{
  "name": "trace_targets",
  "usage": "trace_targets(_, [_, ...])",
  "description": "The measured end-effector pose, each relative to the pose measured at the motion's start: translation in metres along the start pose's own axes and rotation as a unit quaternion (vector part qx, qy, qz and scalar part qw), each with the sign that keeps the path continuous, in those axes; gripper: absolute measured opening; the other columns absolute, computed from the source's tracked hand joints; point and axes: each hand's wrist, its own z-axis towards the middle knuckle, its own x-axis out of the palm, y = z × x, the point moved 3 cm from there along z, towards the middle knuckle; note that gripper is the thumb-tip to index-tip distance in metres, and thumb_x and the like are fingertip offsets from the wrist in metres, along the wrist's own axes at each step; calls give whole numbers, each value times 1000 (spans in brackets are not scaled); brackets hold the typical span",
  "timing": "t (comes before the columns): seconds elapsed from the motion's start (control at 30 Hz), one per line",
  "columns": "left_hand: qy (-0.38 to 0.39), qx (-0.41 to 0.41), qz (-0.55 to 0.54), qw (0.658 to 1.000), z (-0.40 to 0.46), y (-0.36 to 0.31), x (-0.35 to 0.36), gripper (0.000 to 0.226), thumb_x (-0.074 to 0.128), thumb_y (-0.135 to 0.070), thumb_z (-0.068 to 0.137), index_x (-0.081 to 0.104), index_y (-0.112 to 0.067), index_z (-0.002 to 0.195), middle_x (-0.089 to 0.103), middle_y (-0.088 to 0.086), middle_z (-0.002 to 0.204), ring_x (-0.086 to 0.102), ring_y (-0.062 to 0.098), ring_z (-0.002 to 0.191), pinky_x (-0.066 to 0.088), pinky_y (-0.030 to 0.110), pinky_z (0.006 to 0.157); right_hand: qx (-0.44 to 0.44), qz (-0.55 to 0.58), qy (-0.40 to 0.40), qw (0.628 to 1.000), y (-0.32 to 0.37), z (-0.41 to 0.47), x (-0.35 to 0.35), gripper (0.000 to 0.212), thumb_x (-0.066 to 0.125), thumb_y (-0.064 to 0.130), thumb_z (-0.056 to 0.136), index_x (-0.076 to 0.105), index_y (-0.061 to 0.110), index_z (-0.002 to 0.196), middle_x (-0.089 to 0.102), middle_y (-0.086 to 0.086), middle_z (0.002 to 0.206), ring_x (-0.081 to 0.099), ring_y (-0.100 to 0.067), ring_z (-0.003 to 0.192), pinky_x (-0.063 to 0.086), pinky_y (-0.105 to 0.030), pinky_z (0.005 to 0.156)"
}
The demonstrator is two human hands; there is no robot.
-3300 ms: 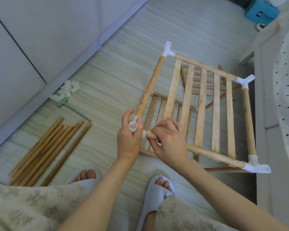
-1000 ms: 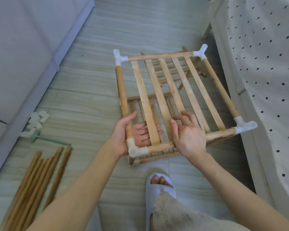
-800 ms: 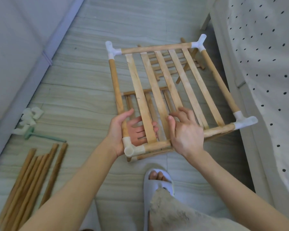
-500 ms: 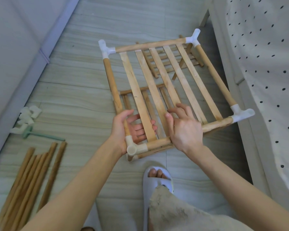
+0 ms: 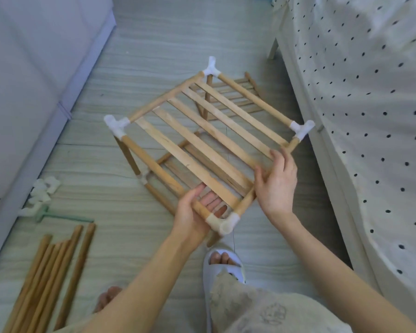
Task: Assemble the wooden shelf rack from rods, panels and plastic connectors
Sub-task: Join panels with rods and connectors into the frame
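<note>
A slatted wooden shelf panel point(image 5: 202, 140) with white plastic corner connectors sits on top of the rack's upright rods, turned like a diamond. My left hand point(image 5: 192, 212) grips the near-left frame rod beside the nearest corner connector point(image 5: 222, 224), fingers curled under the slats. My right hand point(image 5: 275, 183) holds the near-right frame rod, thumb on top. A lower slatted shelf point(image 5: 228, 97) shows beneath the panel on the floor.
Several loose wooden rods point(image 5: 48, 280) lie on the floor at the bottom left. Spare white connectors point(image 5: 42, 191) and a green mallet-like tool point(image 5: 63, 217) lie by the grey cabinet point(image 5: 34, 68). A dotted bedcover point(image 5: 370, 104) hangs on the right. My slippered foot point(image 5: 222, 265) is below the rack.
The rack has turned clockwise, so the corner I hold now points toward me. My right hand slid further along its rod toward the right corner. My left hand kept its grip.
</note>
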Motion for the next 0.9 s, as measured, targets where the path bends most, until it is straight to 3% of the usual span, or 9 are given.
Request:
trace_targets(0.07, [17,-1,-6,1000,4,-13,-2,43,60,-38,80,59,-12,115,67,22,110,66,34,100,54,47,83,162,152,42,974,-6,-12,0,62,56,27,92,28,6,143,29,-14,148,29,-27,136,26,-42,113])
trace_targets(0.17, [21,34,-34,999,17,-49,-10,60,57,-51,82,51,-14,129,62,21,121,60,38,110,50,56,84,363,405,134,828,-3,-25,9,54,47,32,97,28,11,144,47,-8,133,50,-24,116,43,-43,99])
trace_targets(0.23, [17,64,-60,996,26,-73,-16,66,55,-57,82,49,-14,132,57,21,127,57,37,114,49,58,84,406,506,151,746,5,-25,17,44,41,34,99,37,11,137,56,-5,113,59,-22,100,48,-44,92])
trace_targets(0.3, [37,81,-85,992,33,-90,-17,70,53,-62,82,49,-11,130,58,20,128,58,35,114,48,56,84,426,546,128,709,12,-24,26,49,41,43,98,39,12,136,59,-6,110,62,-23,99,47,-45,96])
trace_targets(0.57, [1,95,-47,994,48,-100,-13,78,55,-65,78,51,-5,127,62,16,121,62,30,110,54,46,79,442,576,103,679,7,-36,48,57,51,59,86,53,19,126,72,-9,97,67,-23,92,52,-41,88])
trace_targets(0.67, [-146,203,23,968,42,-116,-28,57,49,-62,85,50,-15,117,59,5,103,60,22,98,52,38,80,412,540,100,727,0,-37,51,50,44,57,90,51,18,120,73,-4,77,65,-20,88,47,-42,94])
trace_targets(0.77, [-304,354,69,882,33,-161,-41,32,37,-46,96,46,-19,111,49,-2,100,49,15,91,44,26,74,372,479,77,791,-7,-18,46,38,37,53,95,52,21,109,71,-1,62,65,-18,85,48,-36,89])
trace_targets(0.83, [-300,383,137,863,34,-190,-42,31,31,-39,98,47,-22,118,49,-3,117,48,12,106,38,25,91,355,457,77,812,-15,3,40,33,38,49,96,53,20,99,69,0,56,67,-13,72,53,-27,75])
trace_targets(0.9, [-206,355,195,891,39,-205,-38,41,22,-39,101,56,-21,113,57,-1,121,54,11,112,37,26,99,349,436,101,823,-23,23,32,36,41,49,96,55,16,96,68,1,54,66,-7,56,51,-16,52])
